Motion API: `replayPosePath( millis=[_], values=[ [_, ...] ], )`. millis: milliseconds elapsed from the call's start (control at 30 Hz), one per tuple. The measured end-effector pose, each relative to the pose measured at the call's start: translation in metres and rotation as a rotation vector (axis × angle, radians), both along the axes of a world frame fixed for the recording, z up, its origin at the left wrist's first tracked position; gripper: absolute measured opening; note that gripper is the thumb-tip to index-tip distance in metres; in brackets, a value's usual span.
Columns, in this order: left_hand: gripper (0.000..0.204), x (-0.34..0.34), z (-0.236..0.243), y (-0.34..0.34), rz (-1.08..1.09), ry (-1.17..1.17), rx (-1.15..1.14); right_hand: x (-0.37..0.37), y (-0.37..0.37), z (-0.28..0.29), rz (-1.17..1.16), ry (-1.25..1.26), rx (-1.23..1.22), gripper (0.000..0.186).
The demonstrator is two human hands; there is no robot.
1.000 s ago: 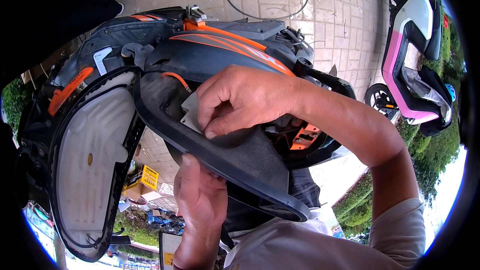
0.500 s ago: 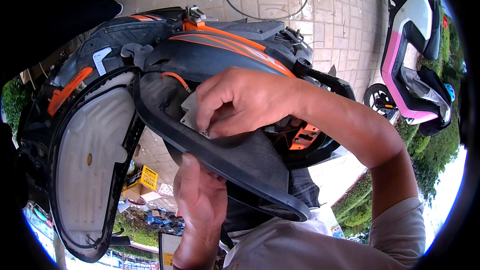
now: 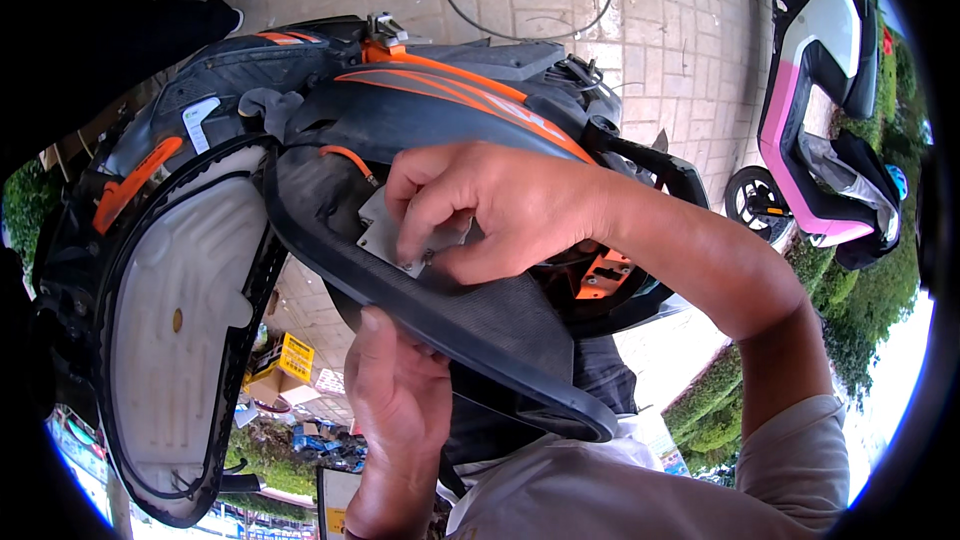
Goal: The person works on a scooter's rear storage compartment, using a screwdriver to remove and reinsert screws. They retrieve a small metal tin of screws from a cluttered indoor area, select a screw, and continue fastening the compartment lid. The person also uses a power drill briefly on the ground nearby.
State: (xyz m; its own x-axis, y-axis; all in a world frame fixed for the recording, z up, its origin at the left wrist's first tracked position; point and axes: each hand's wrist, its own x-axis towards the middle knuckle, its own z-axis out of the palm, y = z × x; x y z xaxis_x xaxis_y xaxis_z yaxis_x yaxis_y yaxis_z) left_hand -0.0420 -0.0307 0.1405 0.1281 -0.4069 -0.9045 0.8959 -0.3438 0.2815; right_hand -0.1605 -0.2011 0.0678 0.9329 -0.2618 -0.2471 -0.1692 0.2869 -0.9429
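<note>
My right hand is curled over a silver metal plate inside a black, mesh-textured shell. Its index finger and thumb close round a small metal fastener on the plate; its fingertips are partly hidden. From below, my left hand grips the shell's rim, thumb up against the edge and other fingers mostly hidden underneath. An orange hose ends beside the plate. Left of the shell stands an oblong pale panel with a black border, behind which is dark grey and orange bodywork.
A white and pink scooter stands at the right on paving by hedges. A looped black cable lies at the top. A person's dark-clad legs show upper left. A yellow box lies below the machine.
My right hand's fingers have shifted at the plate, the thumb edging right and baring more of the fastener. My left hand has stayed nearly still on the rim.
</note>
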Motion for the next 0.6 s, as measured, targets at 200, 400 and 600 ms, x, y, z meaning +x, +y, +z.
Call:
replayPosePath(
  millis=[200, 400, 600],
  values=[
    [0.049, 0.0, 0.0, 0.0, -0.006, 0.008, -0.02, 0.0, -0.001, 0.004, -0.009, 0.025, -0.023, 0.016],
    [0.052, 0.002, -0.003, 0.007, 0.033, 0.045, -0.024, -0.008, -0.005, 0.009, -0.086, 0.121, -0.034, 0.016],
    [0.06, 0.025, 0.013, 0.034, 0.206, 0.125, -0.394, -0.008, 0.003, 0.077, -0.27, 0.069, -0.212, 0.012]
  ],
)
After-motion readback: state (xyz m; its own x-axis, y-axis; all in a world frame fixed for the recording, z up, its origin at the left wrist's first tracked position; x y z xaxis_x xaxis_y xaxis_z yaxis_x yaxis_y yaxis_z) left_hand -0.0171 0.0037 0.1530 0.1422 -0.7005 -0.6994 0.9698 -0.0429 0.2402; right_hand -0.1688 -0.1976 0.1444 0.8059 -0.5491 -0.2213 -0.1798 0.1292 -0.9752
